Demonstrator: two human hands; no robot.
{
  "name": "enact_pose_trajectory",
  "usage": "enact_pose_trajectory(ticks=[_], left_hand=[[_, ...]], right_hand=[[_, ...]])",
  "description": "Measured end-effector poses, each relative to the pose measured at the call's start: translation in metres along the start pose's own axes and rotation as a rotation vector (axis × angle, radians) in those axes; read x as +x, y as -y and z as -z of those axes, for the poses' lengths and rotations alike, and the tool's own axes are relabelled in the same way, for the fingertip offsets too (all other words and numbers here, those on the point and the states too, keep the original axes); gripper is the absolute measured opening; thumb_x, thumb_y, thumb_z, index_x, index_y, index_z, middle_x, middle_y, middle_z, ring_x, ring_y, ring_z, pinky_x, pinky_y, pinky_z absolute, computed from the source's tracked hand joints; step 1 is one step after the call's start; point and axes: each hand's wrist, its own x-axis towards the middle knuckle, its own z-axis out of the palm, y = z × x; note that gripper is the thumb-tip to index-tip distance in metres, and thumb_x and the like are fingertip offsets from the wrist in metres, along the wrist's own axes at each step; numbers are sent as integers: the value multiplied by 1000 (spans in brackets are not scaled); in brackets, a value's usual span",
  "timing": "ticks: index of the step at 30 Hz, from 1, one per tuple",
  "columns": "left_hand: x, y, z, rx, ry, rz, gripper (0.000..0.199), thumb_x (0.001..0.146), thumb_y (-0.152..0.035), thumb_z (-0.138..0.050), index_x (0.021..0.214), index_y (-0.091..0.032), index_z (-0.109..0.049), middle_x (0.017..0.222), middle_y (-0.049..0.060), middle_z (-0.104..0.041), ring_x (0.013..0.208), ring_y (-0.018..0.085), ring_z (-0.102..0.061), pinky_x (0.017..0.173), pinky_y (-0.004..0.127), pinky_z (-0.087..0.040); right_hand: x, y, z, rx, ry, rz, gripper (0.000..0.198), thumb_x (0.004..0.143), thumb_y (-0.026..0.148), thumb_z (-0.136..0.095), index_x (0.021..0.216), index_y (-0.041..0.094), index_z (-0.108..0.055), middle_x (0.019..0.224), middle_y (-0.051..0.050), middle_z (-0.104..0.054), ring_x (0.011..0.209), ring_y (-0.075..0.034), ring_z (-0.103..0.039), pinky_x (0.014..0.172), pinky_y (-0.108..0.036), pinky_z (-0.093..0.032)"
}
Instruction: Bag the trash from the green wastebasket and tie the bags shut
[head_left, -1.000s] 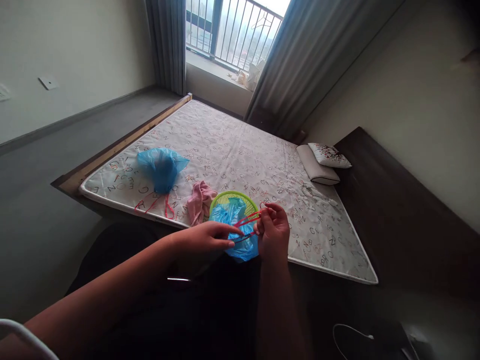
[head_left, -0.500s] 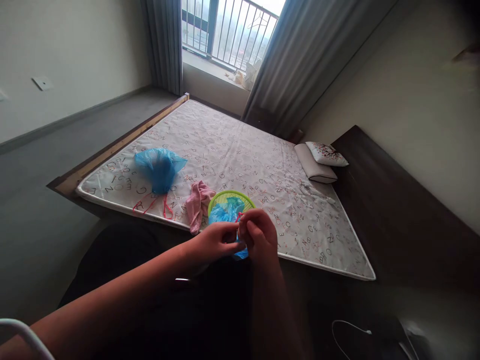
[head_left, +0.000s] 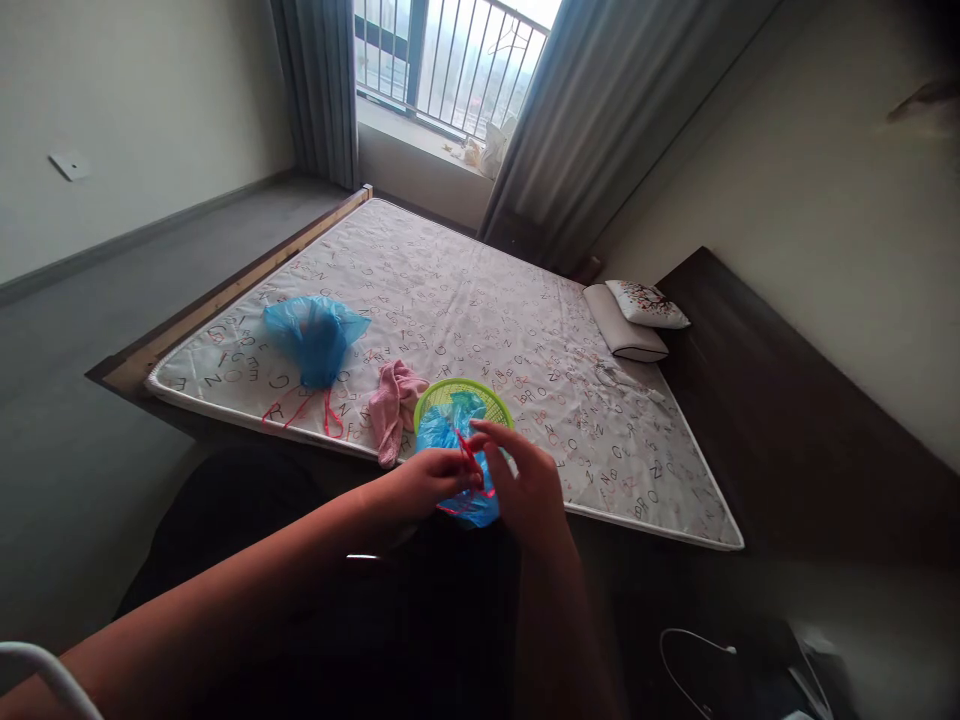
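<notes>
My left hand [head_left: 431, 478] is closed in a pinch on a red drawstring [head_left: 466, 450]. Facing it, my right hand [head_left: 531, 490] has its fingers curled at the same drawstring, close to the left fingertips. Just behind and below both hands is a crumpled blue plastic bag [head_left: 441, 430], part of it lying in a green mesh basket [head_left: 489, 398] and part hanging below my fingers. The basket stands at the near edge of the mattress. A pink cloth [head_left: 391, 408] lies against the basket's left side.
Another blue plastic bag [head_left: 319, 345] sits on the patterned mattress [head_left: 480, 300] further left, with red strings [head_left: 330, 412] near it. Two pillows [head_left: 634, 320] lie by the dark headboard [head_left: 795, 390]. A white cable [head_left: 675, 660] is at lower right.
My hands have moved slightly apart, and the red drawstring now shows more clearly between them. The right fingers have opened out a little. More of the blue bag is visible below.
</notes>
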Motion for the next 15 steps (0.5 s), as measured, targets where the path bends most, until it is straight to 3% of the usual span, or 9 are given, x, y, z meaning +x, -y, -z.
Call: enact_pose_trajectory(ticks=[2, 4, 6, 8, 10, 12, 15], left_hand=[[-2, -4, 6, -38, -33, 48, 44, 90, -59, -76, 90, -15, -73, 76, 2, -64, 71, 15, -54, 68, 28, -46], [-4, -5, 12, -70, -51, 55, 51, 89, -66, -75, 89, -15, -70, 74, 1, -60, 68, 14, -51, 64, 26, -42], [-6, -4, 17, -97, -51, 45, 57, 89, -71, -74, 86, -15, -67, 72, 0, -58, 65, 13, -48, 61, 25, -39], [-7, -2, 21, -120, -50, 46, 59, 88, -74, -74, 86, -15, -66, 70, 0, -58, 62, 12, -47, 58, 25, -36], [-7, 1, 22, -145, -58, 71, 61, 85, -75, -76, 87, -15, -66, 69, 0, -60, 60, 11, -46, 56, 24, -33], [-7, 3, 23, -171, -105, 96, 63, 82, -76, -79, 88, -15, -68, 68, 0, -60, 58, 10, -47, 55, 24, -32], [-7, 6, 21, -209, -290, 103, 67, 73, -78, -85, 90, -14, -70, 64, -3, -58, 57, 10, -47, 54, 23, -34]], right_hand=[[0, -13, 4, 39, -190, -104, 25, 104, 35, -58, 114, 28, -80, 73, 2, -71, 65, -16, -66, 69, -31, -55], [3, -25, 8, 7, -253, -96, 25, 103, 35, -58, 111, 26, -79, 74, 1, -70, 67, -16, -66, 72, -31, -55], [6, -34, 9, -61, -138, -25, 26, 99, 34, -63, 117, 26, -79, 102, -4, -80, 96, -20, -74, 92, -37, -58], [9, -39, 9, -109, 72, 0, 32, 94, 35, -70, 124, 26, -79, 126, -8, -79, 118, -25, -72, 105, -42, -55], [11, -43, 7, -129, 179, -57, 29, 92, 35, -73, 117, 25, -82, 118, -8, -81, 109, -25, -75, 100, -41, -56], [11, -48, 7, -99, 86, -149, 20, 91, 37, -73, 102, 24, -83, 97, -6, -82, 91, -22, -75, 89, -38, -58], [12, -54, 9, 60, -224, -243, 24, 88, 45, -77, 95, 22, -81, 85, -3, -79, 76, -19, -70, 76, -33, -57]])
